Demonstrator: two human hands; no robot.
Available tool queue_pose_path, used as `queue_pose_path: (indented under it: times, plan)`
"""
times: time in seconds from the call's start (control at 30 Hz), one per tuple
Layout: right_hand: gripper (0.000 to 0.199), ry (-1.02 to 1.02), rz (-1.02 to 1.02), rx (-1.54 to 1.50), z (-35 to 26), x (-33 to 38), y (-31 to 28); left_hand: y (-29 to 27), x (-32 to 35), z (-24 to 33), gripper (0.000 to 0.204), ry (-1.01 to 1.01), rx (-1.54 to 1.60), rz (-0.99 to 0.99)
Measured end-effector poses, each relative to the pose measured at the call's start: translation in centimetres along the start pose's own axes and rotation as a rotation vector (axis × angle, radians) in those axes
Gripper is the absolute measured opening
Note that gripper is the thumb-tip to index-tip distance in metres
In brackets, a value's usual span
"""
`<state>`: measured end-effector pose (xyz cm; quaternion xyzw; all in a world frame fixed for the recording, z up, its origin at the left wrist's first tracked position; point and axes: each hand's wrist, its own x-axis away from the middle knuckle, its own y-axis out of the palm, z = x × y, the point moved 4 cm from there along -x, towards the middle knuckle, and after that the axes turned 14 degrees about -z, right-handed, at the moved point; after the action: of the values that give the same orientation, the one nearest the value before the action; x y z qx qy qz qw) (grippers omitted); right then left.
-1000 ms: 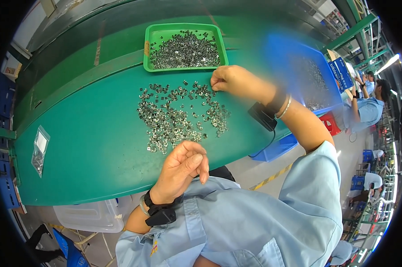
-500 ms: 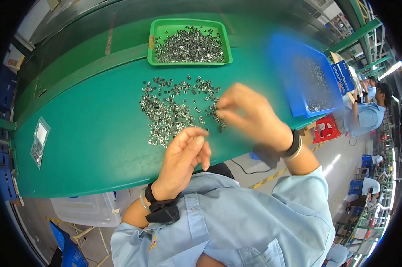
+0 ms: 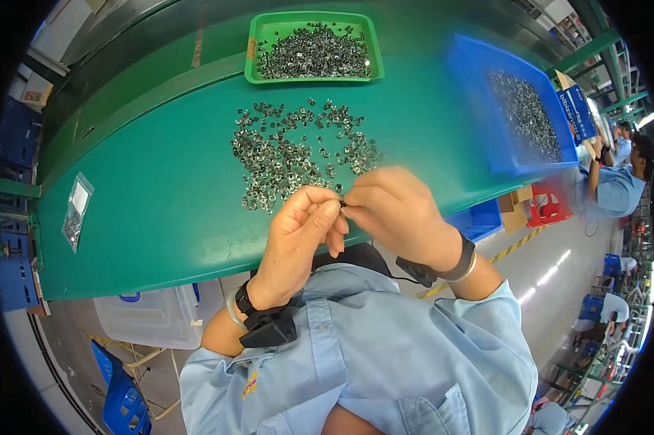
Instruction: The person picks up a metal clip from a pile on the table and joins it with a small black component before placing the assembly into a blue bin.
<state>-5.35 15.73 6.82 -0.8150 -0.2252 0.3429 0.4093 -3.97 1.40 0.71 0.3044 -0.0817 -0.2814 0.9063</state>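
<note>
My left hand (image 3: 298, 239) and my right hand (image 3: 396, 214) meet fingertip to fingertip over the near edge of the green table. Between their pinched fingers is a tiny dark part (image 3: 342, 204), too small to name and partly covered by the fingertips. Both hands are closed on it. Just beyond them a loose spread of small shiny metal pieces (image 3: 280, 170) lies on the tabletop. Farther back, a green tray (image 3: 377, 54) holds a heap of similar small metal pieces (image 3: 314, 54).
A blue bin (image 3: 472, 94) with many small dark parts stands at the right, beside a blue box (image 3: 577, 112). A clear bag (image 3: 75, 214) of small parts lies at the left. Below the table are a clear plastic box (image 3: 153, 319) and a red stool (image 3: 549, 205). A person (image 3: 617, 190) works at far right.
My right hand has come in from the scattered metal pieces to meet my left fingertips, and a small dark part now shows between them. The whole view has shifted slightly.
</note>
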Motion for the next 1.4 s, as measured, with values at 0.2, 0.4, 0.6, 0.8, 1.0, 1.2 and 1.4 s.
queue_pose_path:
  times: [0.2,0.4,0.6,0.8,1.0,1.2,1.4]
  plan:
    - [0.023,0.008,0.002,-0.097,0.5,0.1,0.2,-0.1,-0.2,-0.3,0.016,-0.029,0.031,-0.004]
    - [0.022,0.014,0.093,-0.206,1.1,0.6,0.9,0.1,-0.5,-0.1,0.017,-0.005,0.031,-0.026]
    - [0.022,0.012,0.105,-0.227,1.0,0.8,1.2,0.0,-0.5,-0.2,0.017,0.009,0.030,-0.026]
    - [0.022,0.038,0.116,-0.310,0.7,1.3,1.5,0.1,-0.4,-0.7,0.013,0.025,0.114,-0.071]
    - [0.022,0.102,0.125,-0.466,0.7,2.1,1.9,0.4,-0.6,-0.9,0.012,0.025,0.279,-0.184]
    - [0.023,0.065,0.130,-0.265,0.7,2.3,1.4,0.3,-0.6,-0.5,0.011,-0.064,-0.002,-0.072]
    - [0.021,0.051,0.166,-0.342,0.6,2.5,1.5,1.1,-0.6,-0.5,0.013,-0.013,0.137,-0.045]
